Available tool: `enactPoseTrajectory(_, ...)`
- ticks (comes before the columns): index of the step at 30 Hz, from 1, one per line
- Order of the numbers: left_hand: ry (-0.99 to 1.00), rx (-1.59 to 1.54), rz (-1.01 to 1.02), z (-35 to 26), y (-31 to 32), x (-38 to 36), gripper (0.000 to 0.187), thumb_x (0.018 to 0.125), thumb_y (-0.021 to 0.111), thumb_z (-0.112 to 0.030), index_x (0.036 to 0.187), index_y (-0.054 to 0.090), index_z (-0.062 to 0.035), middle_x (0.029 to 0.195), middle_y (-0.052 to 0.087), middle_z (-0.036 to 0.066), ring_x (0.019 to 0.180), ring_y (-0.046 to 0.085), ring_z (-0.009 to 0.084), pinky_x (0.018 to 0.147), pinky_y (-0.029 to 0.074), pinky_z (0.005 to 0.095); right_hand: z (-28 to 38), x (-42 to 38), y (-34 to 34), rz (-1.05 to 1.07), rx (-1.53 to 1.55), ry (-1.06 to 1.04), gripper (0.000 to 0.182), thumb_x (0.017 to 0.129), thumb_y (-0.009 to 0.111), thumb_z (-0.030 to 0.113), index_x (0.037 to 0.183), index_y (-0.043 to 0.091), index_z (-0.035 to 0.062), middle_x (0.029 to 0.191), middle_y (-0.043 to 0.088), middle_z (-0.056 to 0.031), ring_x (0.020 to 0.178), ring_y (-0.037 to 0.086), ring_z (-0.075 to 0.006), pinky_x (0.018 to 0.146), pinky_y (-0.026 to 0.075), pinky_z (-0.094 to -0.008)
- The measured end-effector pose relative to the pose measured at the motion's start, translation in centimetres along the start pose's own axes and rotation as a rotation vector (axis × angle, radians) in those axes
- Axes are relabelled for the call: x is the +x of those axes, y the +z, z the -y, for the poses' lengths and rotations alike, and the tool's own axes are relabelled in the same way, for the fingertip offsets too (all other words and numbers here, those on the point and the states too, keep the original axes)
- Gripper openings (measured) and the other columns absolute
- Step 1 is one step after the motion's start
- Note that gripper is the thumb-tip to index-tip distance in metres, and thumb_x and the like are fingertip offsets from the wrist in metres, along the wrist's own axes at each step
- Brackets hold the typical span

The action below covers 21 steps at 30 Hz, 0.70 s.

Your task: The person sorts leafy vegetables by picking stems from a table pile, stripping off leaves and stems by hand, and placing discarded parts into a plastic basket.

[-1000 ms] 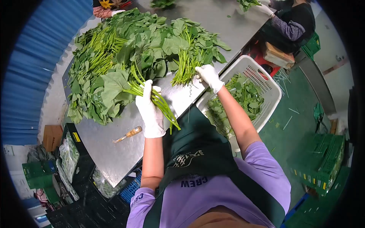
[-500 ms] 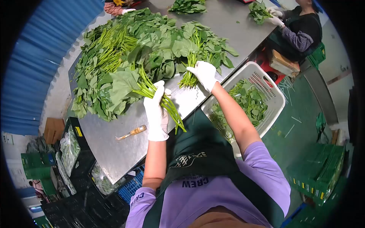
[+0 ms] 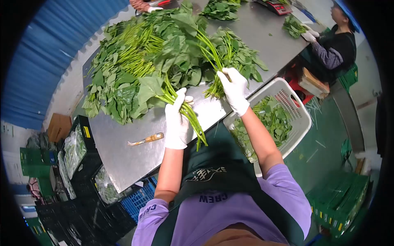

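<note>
My gloved left hand (image 3: 177, 119) is closed around a small bunch of leafy green stems (image 3: 167, 95); the leaves point up and left, and the cut ends hang below the fist. In my gloved right hand (image 3: 234, 88), thumb and fingers pinch several long leafy stems (image 3: 211, 51) that slant up and left over the heap. Just below that hand, a gathered bundle of greens (image 3: 213, 89) lies on the metal table. A large heap of leafy greens (image 3: 123, 65) spreads beyond both hands. Near my left wrist lies a hooked knife with a wooden handle (image 3: 152, 137).
A white basket (image 3: 301, 123) with greens inside stands right of the metal table (image 3: 111, 158). A co-worker (image 3: 334, 49) handles greens at the far right; another person's gloved hand (image 3: 155, 9) shows at the far edge. Black crates (image 3: 78, 164) stand at left, near a scale (image 3: 279, 7).
My right hand has come off the bundle on the table and now holds several stems raised over the heap. My left hand keeps its bunch. The whole view has shifted slightly.
</note>
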<state>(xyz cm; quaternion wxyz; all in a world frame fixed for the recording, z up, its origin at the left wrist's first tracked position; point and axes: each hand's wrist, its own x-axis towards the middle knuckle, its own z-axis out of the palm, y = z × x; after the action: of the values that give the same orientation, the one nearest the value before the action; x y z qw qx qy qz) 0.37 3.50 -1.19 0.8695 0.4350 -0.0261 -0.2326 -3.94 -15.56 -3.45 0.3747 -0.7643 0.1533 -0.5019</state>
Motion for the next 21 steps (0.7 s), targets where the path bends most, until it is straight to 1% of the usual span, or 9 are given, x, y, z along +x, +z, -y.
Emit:
enactPoseTrajectory(3,0.004,-0.040,-0.014,-0.2,0.5,0.4,0.031,0.083,0.062,-0.010,0.110,0.053,0.0038,0.086,0.065,0.012,0.071,0.060,0.0145,0.065,0.048,0.0236,1.2,-0.8,-0.3,0.035,-0.031,-0.126,0.009,0.073,0.070,0.011,0.076,0.062,0.0058,0.067,0.058,-0.0069,0.057,0.057,-0.0232,0.054,0.046,-0.0312)
enactPoseTrajectory(4,-0.009,-0.016,-0.026,-0.5,0.7,0.6,0.035,0.084,0.061,-0.008,0.116,0.050,0.0046,0.096,0.064,0.017,0.075,0.062,0.0157,0.066,0.050,0.0225,1.4,-1.1,-0.3,0.034,-0.028,-0.176,0.009,0.073,0.070,0.010,0.075,0.062,0.0058,0.066,0.058,-0.0065,0.057,0.057,-0.0232,0.054,0.046,-0.0315)
enactPoseTrajectory(7,-0.024,-0.014,0.035,-1.0,1.5,1.6,0.038,0.083,0.061,-0.005,0.118,0.049,0.0045,0.102,0.064,0.018,0.075,0.063,0.0152,0.065,0.050,0.0207,2.6,-2.0,-0.5,0.080,-0.162,-0.345,0.009,0.070,0.069,0.011,0.074,0.061,0.0084,0.066,0.057,-0.0045,0.059,0.056,-0.0213,0.053,0.043,-0.0324)
enactPoseTrajectory(10,-0.057,0.010,0.069,-1.6,2.9,1.9,0.027,0.079,0.064,0.000,0.105,0.057,0.0039,0.091,0.066,0.011,0.064,0.060,0.0121,0.057,0.047,0.0204,2.9,-2.9,-0.6,0.097,-0.245,-0.499,0.012,0.067,0.068,0.011,0.077,0.060,0.0098,0.065,0.054,-0.0038,0.059,0.053,-0.0203,0.052,0.039,-0.0326)
enactPoseTrajectory(11,-0.048,0.015,0.096,-1.1,2.5,2.4,0.025,0.078,0.064,0.001,0.102,0.058,0.0034,0.089,0.066,0.009,0.065,0.060,0.0119,0.055,0.047,0.0217,3.0,-3.1,-0.8,0.116,-0.281,-0.525,0.013,0.067,0.068,0.011,0.077,0.060,0.0095,0.065,0.053,-0.0037,0.059,0.052,-0.0205,0.051,0.039,-0.0325)
enactPoseTrajectory(16,-0.022,0.100,0.147,-0.7,3.2,1.8,0.028,0.076,0.066,-0.001,0.103,0.058,0.0033,0.091,0.066,0.010,0.072,0.058,0.0108,0.063,0.046,0.0218,4.1,-3.9,-2.0,0.245,-0.383,-0.557,0.014,0.067,0.067,0.014,0.078,0.058,0.0095,0.068,0.051,-0.0028,0.063,0.051,-0.0191,0.053,0.037,-0.0334)
enactPoseTrajectory(17,-0.019,0.127,0.155,-0.5,3.0,2.0,0.030,0.077,0.066,-0.002,0.105,0.057,0.0030,0.092,0.066,0.010,0.073,0.058,0.0104,0.064,0.045,0.0213,4.2,-4.3,-2.3,0.345,-0.425,-0.486,0.023,0.068,0.069,0.017,0.086,0.060,0.0061,0.074,0.054,-0.0054,0.069,0.054,-0.0212,0.060,0.041,-0.0334)
enactPoseTrajectory(20,-0.015,0.195,0.174,-0.7,2.5,2.2,0.030,0.077,0.065,-0.003,0.106,0.057,0.0018,0.091,0.067,0.010,0.074,0.058,0.0099,0.066,0.044,0.0206,5.4,-4.2,-2.5,0.362,-0.042,0.032,0.033,0.073,0.070,0.021,0.097,0.059,0.0009,0.083,0.058,-0.0080,0.075,0.057,-0.0218,0.066,0.046,-0.0329)
enactPoseTrajectory(21,-0.020,0.201,0.190,-0.9,2.5,2.0,0.030,0.077,0.065,-0.003,0.105,0.057,0.0016,0.090,0.067,0.009,0.073,0.058,0.0098,0.065,0.044,0.0205,5.6,-3.9,-3.0,0.476,0.128,0.344,0.040,0.079,0.068,0.022,0.107,0.056,-0.0032,0.096,0.060,-0.0099,0.080,0.060,-0.0187,0.068,0.049,-0.0308)
